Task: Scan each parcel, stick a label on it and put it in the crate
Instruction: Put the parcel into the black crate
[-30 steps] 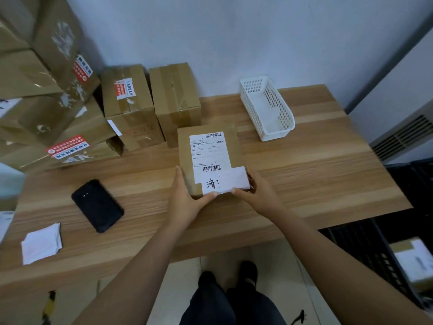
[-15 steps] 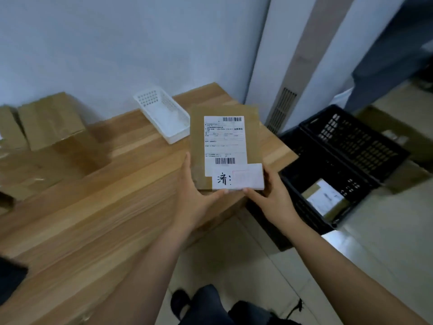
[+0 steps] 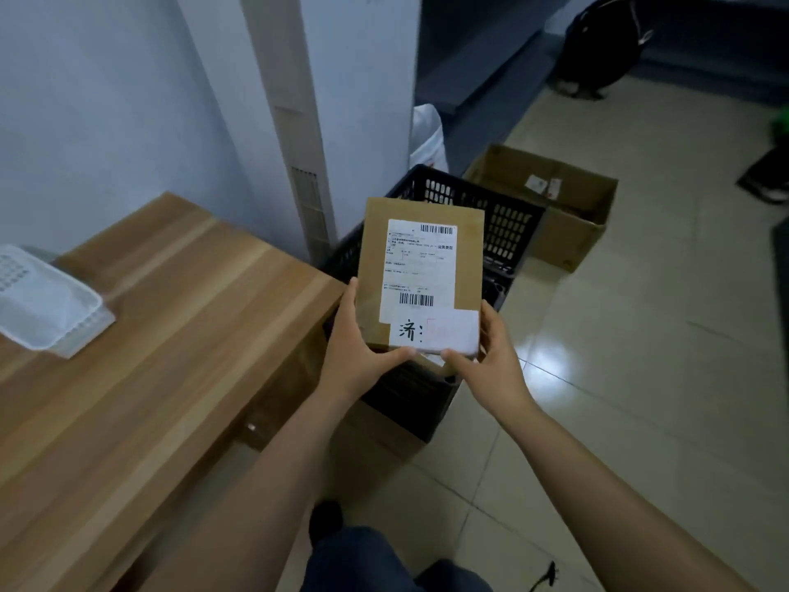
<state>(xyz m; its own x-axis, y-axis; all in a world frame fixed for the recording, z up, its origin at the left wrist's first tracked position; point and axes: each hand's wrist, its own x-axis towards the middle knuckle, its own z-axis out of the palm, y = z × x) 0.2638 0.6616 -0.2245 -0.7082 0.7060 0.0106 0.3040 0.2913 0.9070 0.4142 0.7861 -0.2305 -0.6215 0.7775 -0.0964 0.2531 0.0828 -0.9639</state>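
Observation:
I hold a flat brown cardboard parcel (image 3: 375, 258) in the air above the black plastic crate (image 3: 508, 220) on the floor. A white shipping label (image 3: 420, 267) with barcodes covers its top, and a smaller white sticker (image 3: 444, 331) with black writing sits at its near edge. My left hand (image 3: 354, 352) grips the parcel's near left corner. My right hand (image 3: 495, 356) grips the near right corner, thumb by the sticker. The parcel hides most of the crate's inside.
The wooden table (image 3: 141, 348) lies to the left with a white plastic basket (image 3: 47, 309) on it. An open cardboard box (image 3: 568, 207) stands on the tiled floor beyond the crate. A white standing unit (image 3: 324, 121) rises against the wall behind the crate.
I lifted the parcel off the table and carried it right, from over the table edge to above the crate. My view turned right with it. Both hands kept their grip.

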